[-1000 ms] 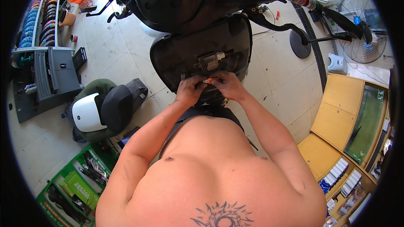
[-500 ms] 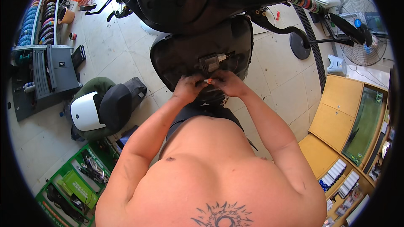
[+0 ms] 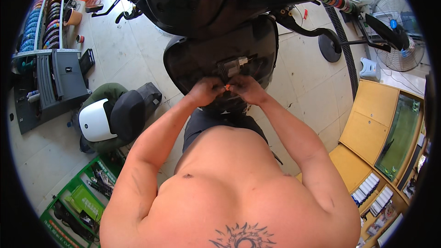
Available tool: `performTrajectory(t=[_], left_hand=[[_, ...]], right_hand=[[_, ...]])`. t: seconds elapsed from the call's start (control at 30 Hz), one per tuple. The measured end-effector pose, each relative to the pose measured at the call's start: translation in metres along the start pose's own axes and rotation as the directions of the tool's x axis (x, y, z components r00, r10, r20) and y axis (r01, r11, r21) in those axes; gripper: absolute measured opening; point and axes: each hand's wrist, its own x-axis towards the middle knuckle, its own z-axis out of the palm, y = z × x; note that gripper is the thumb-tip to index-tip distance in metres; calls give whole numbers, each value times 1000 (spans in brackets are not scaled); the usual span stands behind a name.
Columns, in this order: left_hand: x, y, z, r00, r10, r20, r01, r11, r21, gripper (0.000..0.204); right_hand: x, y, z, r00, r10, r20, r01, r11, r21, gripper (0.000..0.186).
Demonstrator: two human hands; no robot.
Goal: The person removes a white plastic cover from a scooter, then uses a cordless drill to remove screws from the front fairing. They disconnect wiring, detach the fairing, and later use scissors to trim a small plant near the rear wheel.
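A small orange piece (image 3: 227, 87) sits between my fingertips, too small to tell its kind. My left hand (image 3: 205, 92) closes on it from the left, and my right hand (image 3: 248, 90) pinches it from the right. Just beyond the hands is a dark boxy part with a silvery end (image 3: 232, 67), lying against the glossy black panel (image 3: 193, 57) of a scooter. Higher up, the black front body (image 3: 183, 4) of the scooter overhangs that panel. My fingers hide most of what they grip.
A black and white seat (image 3: 126, 115) stands on the floor at left, below a dark grey cabinet (image 3: 69, 76). Green trays (image 3: 59, 193) with tools lie lower left. At right are a wooden cabinet (image 3: 370, 110), a white stool (image 3: 369, 69) and a fan (image 3: 397, 32).
The left hand has turned slightly, its fingers drawn closer around the orange piece. Both hands stay together in front of the panel. The view has shifted a little.
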Motion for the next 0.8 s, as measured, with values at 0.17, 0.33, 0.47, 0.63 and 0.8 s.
performTrajectory(t=[0.17, 0.33, 0.47, 0.63, 0.8], left_hand=[[-8, 15, -6, 999, 34, 7, -35, 989, 143, 12], [-25, 8, 13, 958, 111, -266, -75, 987, 141, 21], [-24, 11, 29, 907, 238, -347, -126, 941, 315, 23], [-23, 14, 34, 898, 126, -421, -29, 973, 230, 24], [-20, 7, 39, 870, 125, -476, 0, 967, 254, 22]], right_hand=[[-9, -6, -4, 991, -130, -44, 125, 987, -105, 15], [-30, 6, -30, 758, -370, -538, 151, 901, -408, 13], [-33, 19, -38, 774, -381, -506, 139, 881, -452, 14], [-29, 9, -28, 766, -419, -488, 60, 802, -594, 13], [-21, -3, -28, 756, -471, -455, 34, 723, -690, 11]])
